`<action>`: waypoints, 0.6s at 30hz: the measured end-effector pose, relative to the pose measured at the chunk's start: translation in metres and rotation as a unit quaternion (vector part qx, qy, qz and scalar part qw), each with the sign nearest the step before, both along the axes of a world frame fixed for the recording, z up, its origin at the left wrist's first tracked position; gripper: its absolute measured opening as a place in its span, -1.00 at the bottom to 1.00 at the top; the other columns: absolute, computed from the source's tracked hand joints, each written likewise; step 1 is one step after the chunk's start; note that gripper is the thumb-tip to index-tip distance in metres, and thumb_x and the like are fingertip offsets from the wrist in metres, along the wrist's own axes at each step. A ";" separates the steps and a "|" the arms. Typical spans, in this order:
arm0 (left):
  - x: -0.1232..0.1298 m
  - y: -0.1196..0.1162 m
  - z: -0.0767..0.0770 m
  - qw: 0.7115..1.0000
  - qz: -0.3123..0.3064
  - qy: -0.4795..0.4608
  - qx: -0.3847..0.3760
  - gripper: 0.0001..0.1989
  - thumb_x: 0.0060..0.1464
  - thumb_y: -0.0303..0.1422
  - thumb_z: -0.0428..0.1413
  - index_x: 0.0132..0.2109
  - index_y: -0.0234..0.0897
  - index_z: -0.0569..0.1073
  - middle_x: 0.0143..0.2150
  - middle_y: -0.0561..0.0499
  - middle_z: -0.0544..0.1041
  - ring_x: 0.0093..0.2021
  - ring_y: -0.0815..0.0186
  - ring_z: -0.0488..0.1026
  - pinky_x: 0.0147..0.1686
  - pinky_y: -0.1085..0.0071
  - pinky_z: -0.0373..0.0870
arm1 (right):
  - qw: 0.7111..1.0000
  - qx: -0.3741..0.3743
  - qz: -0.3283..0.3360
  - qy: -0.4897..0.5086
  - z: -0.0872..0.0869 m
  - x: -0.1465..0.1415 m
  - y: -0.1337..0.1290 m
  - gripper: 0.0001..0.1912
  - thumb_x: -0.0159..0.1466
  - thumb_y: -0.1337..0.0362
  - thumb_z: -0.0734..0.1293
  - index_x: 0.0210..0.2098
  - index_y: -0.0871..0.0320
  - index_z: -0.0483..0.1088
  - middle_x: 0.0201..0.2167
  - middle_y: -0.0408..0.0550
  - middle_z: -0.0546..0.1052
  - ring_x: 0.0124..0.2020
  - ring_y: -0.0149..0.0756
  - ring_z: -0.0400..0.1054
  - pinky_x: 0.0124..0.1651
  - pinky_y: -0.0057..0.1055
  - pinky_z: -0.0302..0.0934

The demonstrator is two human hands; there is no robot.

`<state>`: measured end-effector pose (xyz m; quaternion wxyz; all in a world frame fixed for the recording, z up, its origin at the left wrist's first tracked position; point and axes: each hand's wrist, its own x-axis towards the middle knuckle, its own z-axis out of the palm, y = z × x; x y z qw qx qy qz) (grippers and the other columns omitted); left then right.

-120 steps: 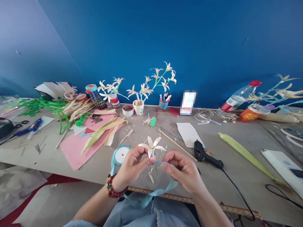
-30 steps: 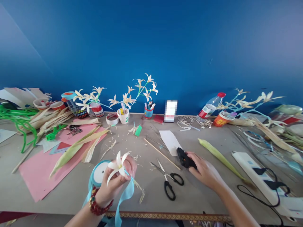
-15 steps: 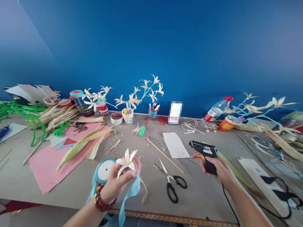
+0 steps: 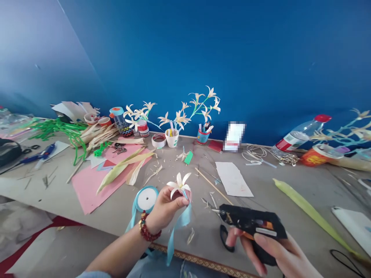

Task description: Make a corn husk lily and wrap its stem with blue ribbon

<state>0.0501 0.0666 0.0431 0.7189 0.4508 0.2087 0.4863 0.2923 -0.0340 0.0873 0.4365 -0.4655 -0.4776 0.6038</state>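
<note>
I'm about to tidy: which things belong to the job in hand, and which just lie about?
Seemingly in the job: white flower, blue ribbon (left hand); black glue gun (right hand).

Lying about, seemingly: pink paper, plastic bottle, white paper, green husk.

The glue gun [image 4: 252, 220] looked like hard black plastic with a dull sheen, its nozzle [image 4: 216, 211] bare metal. The ribbon [image 4: 183, 220] had a soft, satiny cloth finish, while the flower [image 4: 179, 184] seemed papery, smooth and matt. Beads on the bracelet [image 4: 145, 229] gleamed, polished and glossy. I saw a matt, smooth tabletop [image 4: 266, 181], flat pink paper [image 4: 87, 189], a plain wooden stick [image 4: 213, 185] and a shiny, clear plastic bottle [image 4: 311, 127].
</note>
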 end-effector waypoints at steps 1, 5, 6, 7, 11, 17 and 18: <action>0.000 0.000 0.000 1.000 0.000 0.001 -0.003 -0.75 -0.04 -0.25 0.34 -0.45 -0.33 0.49 -0.47 0.03 0.40 -0.39 0.35 0.29 -0.34 0.41 0.19 | 1.000 0.002 0.006 -0.008 0.002 -0.006 0.000 -0.54 0.28 -0.11 0.31 -0.23 0.19 0.52 -0.31 0.11 0.62 -0.71 -0.47 0.24 -0.34 -0.24 0.33; 0.002 -0.001 0.001 1.000 0.003 0.000 -0.010 -0.72 -0.07 -0.21 0.35 -0.45 -0.32 0.49 -0.47 0.04 0.38 -0.40 0.35 0.28 -0.35 0.40 0.18 | 0.995 0.017 0.037 -0.088 0.008 -0.024 0.006 -0.55 0.31 -0.08 0.28 -0.29 0.23 0.49 -0.35 0.10 0.58 -0.64 -0.45 0.22 -0.55 -0.45 0.15; 0.003 -0.001 0.001 1.000 0.006 -0.001 -0.010 -0.71 -0.08 -0.20 0.35 -0.46 -0.32 0.48 -0.47 0.04 0.38 -0.41 0.35 0.28 -0.35 0.40 0.18 | 0.993 0.026 0.046 -0.106 0.009 -0.026 0.008 -0.54 0.32 -0.07 0.27 -0.33 0.24 0.48 -0.38 0.09 0.57 -0.63 -0.45 0.21 -0.55 -0.46 0.13; 0.003 -0.001 0.002 1.000 0.010 -0.001 -0.010 -0.70 -0.09 -0.19 0.35 -0.47 -0.32 0.47 -0.47 0.04 0.37 -0.41 0.35 0.28 -0.35 0.40 0.18 | 0.991 0.035 0.053 -0.119 0.010 -0.028 0.009 -0.52 0.32 -0.08 0.26 -0.37 0.24 0.47 -0.39 0.08 0.56 -0.63 -0.45 0.21 -0.55 -0.47 0.12; 0.003 -0.001 0.004 1.000 0.013 0.002 -0.007 -0.70 -0.09 -0.19 0.35 -0.47 -0.32 0.47 -0.48 0.05 0.36 -0.41 0.34 0.27 -0.35 0.40 0.17 | 0.987 0.057 0.058 -0.135 0.014 -0.030 0.012 -0.50 0.33 -0.09 0.23 -0.40 0.24 0.44 -0.40 0.06 0.52 -0.62 -0.45 0.20 -0.56 -0.48 0.13; 0.004 -0.003 0.008 1.000 0.013 0.001 -0.004 -0.70 -0.08 -0.19 0.35 -0.48 -0.33 0.48 -0.48 0.05 0.36 -0.41 0.35 0.25 -0.36 0.41 0.15 | 0.980 0.076 0.100 -0.154 0.014 -0.028 0.017 -0.48 0.33 -0.13 0.20 -0.41 0.21 0.42 -0.49 -0.02 0.46 -0.61 -0.40 0.26 -0.53 -0.46 0.23; 0.005 -0.003 0.009 1.000 0.013 0.002 -0.004 -0.70 -0.08 -0.19 0.35 -0.48 -0.32 0.48 -0.48 0.04 0.36 -0.41 0.35 0.26 -0.36 0.41 0.15 | 0.979 0.078 0.106 -0.158 0.013 -0.027 0.017 -0.50 0.33 -0.12 0.21 -0.41 0.21 0.41 -0.52 -0.04 0.45 -0.61 -0.39 0.27 -0.52 -0.46 0.24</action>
